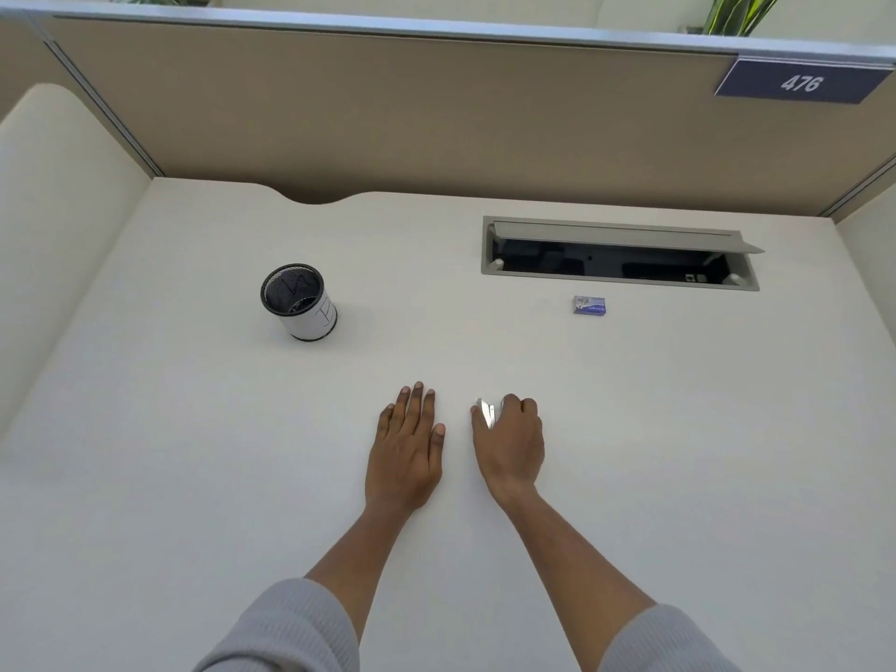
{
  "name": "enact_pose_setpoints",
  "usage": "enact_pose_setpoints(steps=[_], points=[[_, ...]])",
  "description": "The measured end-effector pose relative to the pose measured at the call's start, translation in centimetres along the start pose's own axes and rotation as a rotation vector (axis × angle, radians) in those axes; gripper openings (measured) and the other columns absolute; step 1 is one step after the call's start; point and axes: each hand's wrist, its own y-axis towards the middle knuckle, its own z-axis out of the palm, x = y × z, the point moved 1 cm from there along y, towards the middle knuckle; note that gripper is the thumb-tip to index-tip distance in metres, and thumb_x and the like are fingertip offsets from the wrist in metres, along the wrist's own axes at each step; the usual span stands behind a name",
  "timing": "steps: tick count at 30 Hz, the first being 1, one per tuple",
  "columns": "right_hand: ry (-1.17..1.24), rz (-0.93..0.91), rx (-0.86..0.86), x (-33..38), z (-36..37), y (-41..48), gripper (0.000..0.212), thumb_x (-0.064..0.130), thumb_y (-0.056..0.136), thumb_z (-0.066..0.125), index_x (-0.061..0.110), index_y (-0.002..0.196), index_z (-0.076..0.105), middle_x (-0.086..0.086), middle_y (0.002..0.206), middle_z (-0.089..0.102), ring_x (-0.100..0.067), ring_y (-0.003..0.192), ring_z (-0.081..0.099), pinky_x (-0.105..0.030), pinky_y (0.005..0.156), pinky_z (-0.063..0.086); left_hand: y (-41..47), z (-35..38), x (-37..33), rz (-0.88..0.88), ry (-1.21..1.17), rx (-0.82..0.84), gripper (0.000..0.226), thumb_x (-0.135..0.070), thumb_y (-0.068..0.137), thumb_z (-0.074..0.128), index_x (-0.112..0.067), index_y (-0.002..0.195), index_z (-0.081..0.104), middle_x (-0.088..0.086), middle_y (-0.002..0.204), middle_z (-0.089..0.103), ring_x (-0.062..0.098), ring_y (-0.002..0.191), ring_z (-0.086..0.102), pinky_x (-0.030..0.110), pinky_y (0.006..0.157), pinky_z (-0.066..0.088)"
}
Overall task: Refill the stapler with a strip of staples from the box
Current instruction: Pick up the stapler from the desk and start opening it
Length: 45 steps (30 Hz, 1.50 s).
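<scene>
Silver stapler (487, 413) gripped in my right hand (511, 441), its long axis pointing away from me. Left hand (407, 443) flat on desk (194, 429), holding nothing. Blue staple box (589, 305) lies ahead-right, well apart, nearer the right hand.

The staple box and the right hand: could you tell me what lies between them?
Only bare desk, in the head view, between the staple box and the right hand gripping the stapler.

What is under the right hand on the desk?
Under the right hand, the silvery end of what is probably the stapler sticks out on the hand's left side. The curled fingers cover the rest, so its full shape cannot be seen.
</scene>
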Motion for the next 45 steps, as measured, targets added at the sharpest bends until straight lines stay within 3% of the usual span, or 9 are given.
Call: enact_pose_setpoints(steps=[5,7,10,19,23,26,33,40,45], points=[[0.23,0.056,0.006,-1.2,-0.7,-0.9,0.032,0.046,0.096,0.06,0.017,0.08,0.061,0.002,0.084,0.057,-0.017,0.07,0.057,-0.028,0.061,0.04,0.1,0.1,0.2,-0.006,0.007,0.005,0.06,-0.038,0.107,0.022,-0.015,0.163,0.027,0.004,0.171,0.023,0.022,0.158,0.016,0.04,0.128,0.014],[0.441,0.1,0.076,-1.6,-1.5,-1.1,0.024,0.044,0.093,0.068,0.021,0.086,0.068,0.002,0.086,0.064,-0.017,0.076,0.064,-0.021,0.064,0.046,0.1,0.1,0.2,-0.007,0.004,0.002,0.06,-0.038,0.107,0.023,-0.016,0.163,0.027,0.004,0.171,0.023,0.022,0.158,0.016,0.041,0.128,0.015],[0.879,0.195,0.324,-1.0,-3.6,-1.5,0.017,0.038,0.092,0.074,0.026,0.102,0.075,0.005,0.095,0.071,-0.019,0.084,0.068,-0.029,0.073,0.059,0.0,0.1,0.2,-0.001,0.011,0.001,0.06,-0.037,0.107,0.024,-0.015,0.163,0.027,0.005,0.171,0.024,0.023,0.158,0.017,0.042,0.127,0.017],[1.691,0.193,0.946,3.6,-10.7,-2.4,0.033,0.033,0.082,0.062,0.009,0.104,0.062,-0.007,0.073,0.045,-0.02,0.061,0.042,-0.029,0.052,0.041,0.0,-0.4,-0.2,0.004,0.016,-0.002,0.062,-0.037,0.105,0.021,-0.011,0.16,0.034,0.009,0.169,0.03,0.027,0.156,0.025,0.045,0.126,0.024],[1.721,0.178,1.067,4.6,-12.1,-3.1,0.057,0.053,0.1,0.045,0.005,0.123,0.062,-0.004,0.073,0.044,-0.015,0.055,0.024,-0.021,0.042,0.029,-0.1,-0.7,-0.3,0.008,0.006,0.002,0.064,-0.038,0.105,0.018,-0.011,0.161,0.033,0.009,0.169,0.028,0.027,0.157,0.022,0.045,0.127,0.021],[1.732,0.2,1.114,5.0,-12.5,-3.4,0.071,0.067,0.099,0.037,0.005,0.119,0.063,-0.003,0.07,0.048,-0.014,0.052,0.023,-0.019,0.038,0.03,0.0,-0.8,-0.4,0.007,0.006,0.01,0.066,-0.038,0.104,0.014,-0.012,0.161,0.031,0.008,0.17,0.026,0.026,0.158,0.02,0.044,0.127,0.02],[1.85,0.295,1.137,5.4,-13.2,-3.6,0.048,0.056,0.095,0.052,0.01,0.094,0.066,-0.001,0.064,0.061,-0.012,0.05,0.063,-0.022,0.046,0.054,0.1,-0.7,-0.3,-0.01,0.004,0.016,0.063,-0.038,0.105,0.016,-0.014,0.162,0.03,0.006,0.17,0.026,0.024,0.158,0.02,0.043,0.127,0.018],[1.835,0.305,1.154,4.9,-13.1,-3.7,0.057,0.059,0.098,0.047,0.006,0.1,0.067,-0.006,0.071,0.068,-0.019,0.064,0.071,-0.025,0.052,0.059,0.0,-0.6,-0.2,-0.009,-0.003,0.026,0.065,-0.039,0.105,0.013,-0.015,0.162,0.029,0.006,0.171,0.024,0.024,0.158,0.017,0.042,0.127,0.015],[1.787,0.321,1.091,4.9,-13.2,-3.9,0.048,0.055,0.09,0.059,0.008,0.092,0.067,-0.004,0.063,0.065,-0.017,0.054,0.068,-0.023,0.049,0.057,0.0,-0.7,-0.3,-0.012,-0.01,0.021,0.064,-0.039,0.105,0.014,-0.015,0.163,0.028,0.006,0.171,0.023,0.024,0.158,0.017,0.042,0.128,0.016]])
